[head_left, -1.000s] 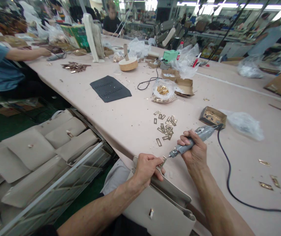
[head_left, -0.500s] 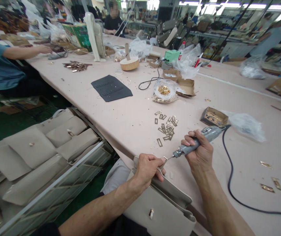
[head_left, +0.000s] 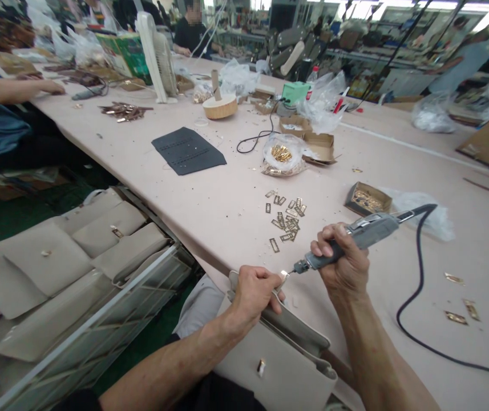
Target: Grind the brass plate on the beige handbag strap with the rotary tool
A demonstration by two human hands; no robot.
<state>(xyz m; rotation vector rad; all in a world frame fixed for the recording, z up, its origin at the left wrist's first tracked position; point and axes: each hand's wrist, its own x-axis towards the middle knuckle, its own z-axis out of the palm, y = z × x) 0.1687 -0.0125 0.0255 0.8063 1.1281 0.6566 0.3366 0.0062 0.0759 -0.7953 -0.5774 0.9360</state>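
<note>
My right hand is wrapped round a grey electric screwdriver, whose bit points left and down. Its tip meets a small shiny metal plate at the edge of a beige handbag. My left hand pinches the bag's flap with the plate between thumb and fingers; part of the plate is hidden by them. The handbag rests on my lap against the table edge, with a small metal clasp piece on its front. Several loose rectangular metal frames lie on the table beyond my hands.
A small box of metal parts stands behind the screwdriver, whose black cord curves down the right. A bag of gold pieces and a dark sheet lie farther back. Beige bags fill a rack at left; a co-worker's arm reaches over the table.
The screwdriver's rear end has swung a little up and right, and its cord has shifted. Its tip stays at the plate in my left hand. The whole view has moved slightly.
</note>
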